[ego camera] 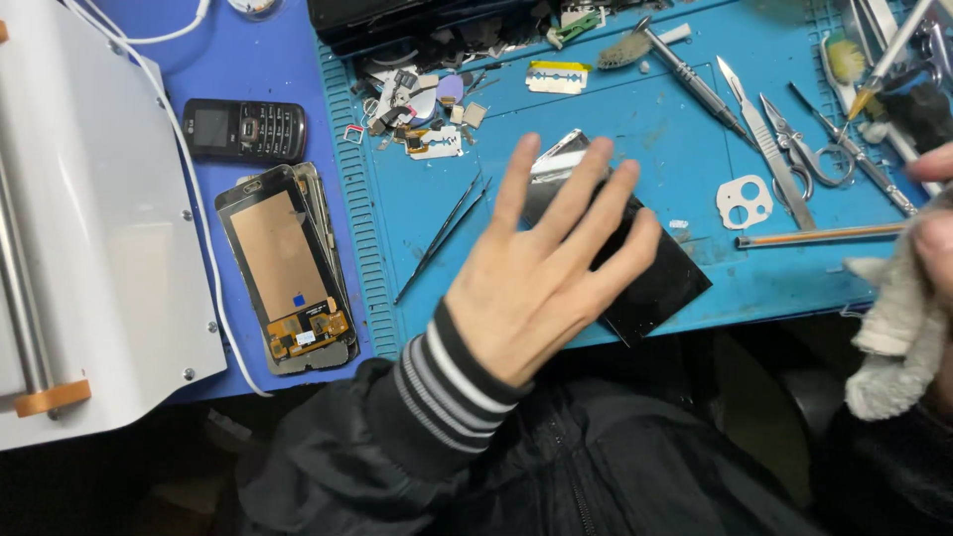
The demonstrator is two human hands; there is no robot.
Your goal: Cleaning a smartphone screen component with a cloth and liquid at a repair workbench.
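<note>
My left hand [541,273] hovers flat with its fingers spread over a black phone screen panel [660,283] that lies on the blue work mat [635,119] near its front edge. The hand covers much of the panel, and I cannot tell whether it touches it. At the right edge of the view, my right hand [933,233] grips a crumpled grey-white cloth [898,333]. Black tweezers [442,238] lie just left of my left hand.
A stack of opened phone displays [288,268] and a black keypad phone [243,129] lie on the left. A white machine [89,218] stands far left. A scalpel [764,139], scissors [804,149], screwdriver [690,74], razor blade [556,77], white camera frame [745,201] and small parts cover the mat.
</note>
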